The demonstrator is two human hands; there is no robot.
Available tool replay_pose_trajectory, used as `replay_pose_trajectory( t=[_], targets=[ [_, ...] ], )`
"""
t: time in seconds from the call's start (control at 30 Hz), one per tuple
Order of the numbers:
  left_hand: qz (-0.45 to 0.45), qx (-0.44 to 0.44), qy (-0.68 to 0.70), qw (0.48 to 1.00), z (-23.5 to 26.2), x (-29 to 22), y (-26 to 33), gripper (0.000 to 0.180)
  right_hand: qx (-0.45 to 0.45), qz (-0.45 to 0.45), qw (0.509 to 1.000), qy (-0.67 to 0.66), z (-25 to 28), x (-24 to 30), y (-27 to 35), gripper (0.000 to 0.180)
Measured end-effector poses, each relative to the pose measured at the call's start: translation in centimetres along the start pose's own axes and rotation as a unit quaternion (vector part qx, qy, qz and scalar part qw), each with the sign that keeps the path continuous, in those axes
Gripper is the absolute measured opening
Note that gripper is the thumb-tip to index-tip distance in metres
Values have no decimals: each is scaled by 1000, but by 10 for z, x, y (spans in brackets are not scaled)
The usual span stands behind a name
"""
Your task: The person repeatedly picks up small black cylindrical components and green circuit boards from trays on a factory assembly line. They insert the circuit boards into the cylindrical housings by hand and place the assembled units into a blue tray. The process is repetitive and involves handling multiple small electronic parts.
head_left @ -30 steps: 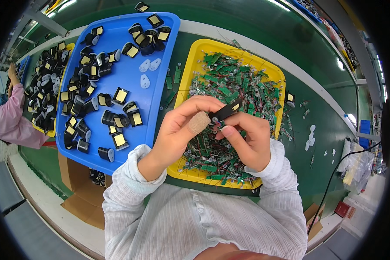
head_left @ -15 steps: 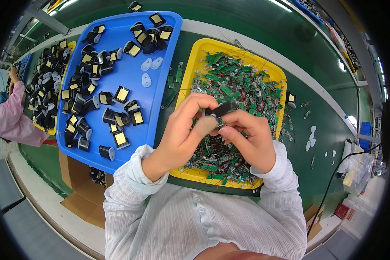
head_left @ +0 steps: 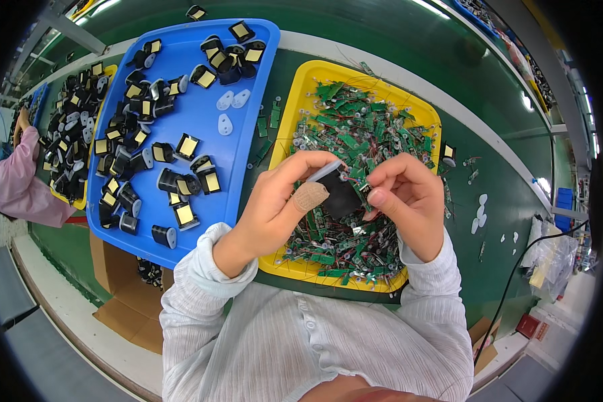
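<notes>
Over the yellow tray (head_left: 269,268) my two hands come close together. My left hand (head_left: 269,208), with a tan bandage on its thumb, grips a black plastic casing (head_left: 342,198) with a pale grey end piece. My right hand (head_left: 414,201) pinches the edge of a small green circuit board (head_left: 363,187) beside the casing. Thin wires run between board and casing; whether they are joined is too small to tell. Below, the tray holds a heap of green circuit boards (head_left: 347,139) with wires and small round pale parts.
A blue tray (head_left: 258,87) at left carries several black casings (head_left: 189,145) with yellowish pads, plus loose grey end pieces (head_left: 225,124). Farther left, a person in a pink sleeve (head_left: 23,167) is beside another filled yellow tray. White pieces (head_left: 481,213) and a black cable (head_left: 516,268) lie right.
The black casing has turned so its broad face shows. My right hand has drawn to the right, away from my left, and the circuit board at its fingertips now shows.
</notes>
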State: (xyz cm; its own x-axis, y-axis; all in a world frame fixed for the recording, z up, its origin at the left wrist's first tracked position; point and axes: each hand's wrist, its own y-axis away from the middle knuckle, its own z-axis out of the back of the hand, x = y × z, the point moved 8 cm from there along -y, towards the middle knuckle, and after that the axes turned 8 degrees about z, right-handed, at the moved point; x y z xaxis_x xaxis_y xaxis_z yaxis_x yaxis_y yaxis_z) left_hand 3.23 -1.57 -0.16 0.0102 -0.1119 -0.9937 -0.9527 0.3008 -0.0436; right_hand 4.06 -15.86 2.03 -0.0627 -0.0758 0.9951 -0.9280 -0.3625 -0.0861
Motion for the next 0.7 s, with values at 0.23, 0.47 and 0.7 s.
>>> replay_pose_trajectory(
  t=[0.23, 0.47, 0.7],
  targets=[
    [13, 41, -60, 997, -4, 3, 2, 40, 12, -31, 989, -143, -6, -8, -2, 12],
    [-54, -18, -63, 996, -2, -3, 1, 32, 33, -45, 987, -152, -8, -11, -1, 14],
    [-50, -12, -80, 995, -5, -5, 1, 31, 57, -64, 989, -122, -9, -12, -1, 12]
  ],
)
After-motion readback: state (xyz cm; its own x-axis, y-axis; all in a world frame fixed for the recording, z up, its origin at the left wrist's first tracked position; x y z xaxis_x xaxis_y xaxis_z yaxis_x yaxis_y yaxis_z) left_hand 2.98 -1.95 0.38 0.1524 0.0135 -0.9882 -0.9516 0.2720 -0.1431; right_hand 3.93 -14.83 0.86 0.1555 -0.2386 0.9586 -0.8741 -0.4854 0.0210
